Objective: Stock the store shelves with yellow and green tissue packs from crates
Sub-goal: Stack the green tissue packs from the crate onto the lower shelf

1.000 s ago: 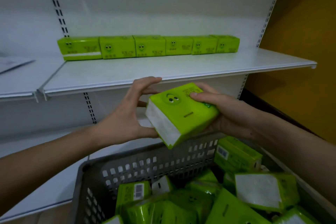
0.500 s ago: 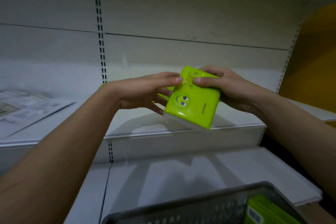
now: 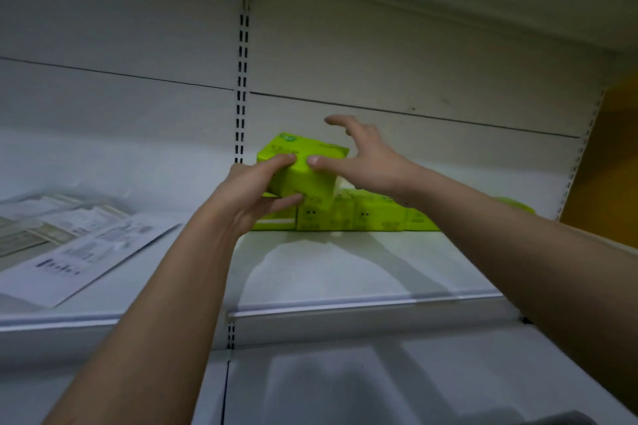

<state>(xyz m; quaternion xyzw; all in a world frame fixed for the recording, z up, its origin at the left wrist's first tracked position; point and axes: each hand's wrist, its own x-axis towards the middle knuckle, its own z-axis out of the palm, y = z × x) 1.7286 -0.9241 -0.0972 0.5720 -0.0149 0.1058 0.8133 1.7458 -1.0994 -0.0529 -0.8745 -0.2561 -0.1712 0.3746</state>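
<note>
Up on the white metal shelf [image 3: 345, 272], a green tissue pack [image 3: 303, 166] is held tilted above a row of green tissue packs [image 3: 348, 216] standing against the back panel [image 3: 414, 55]. Cartoon faces with two dark eyes show on the row's fronts; the print on the held pack is too blurred to read. The left hand [image 3: 255, 193] grips the pack, its fingers curled over the top edge and the thumb underneath. The right hand [image 3: 366, 162] has its thumb on the pack's top and its other fingers spread, lifted clear. At least four packs show in the row; arms hide the rest. One slotted upright [image 3: 242, 86] divides the bays. Printed paper sheets [image 3: 76, 245] lie on the left shelf, their text unreadable.
</note>
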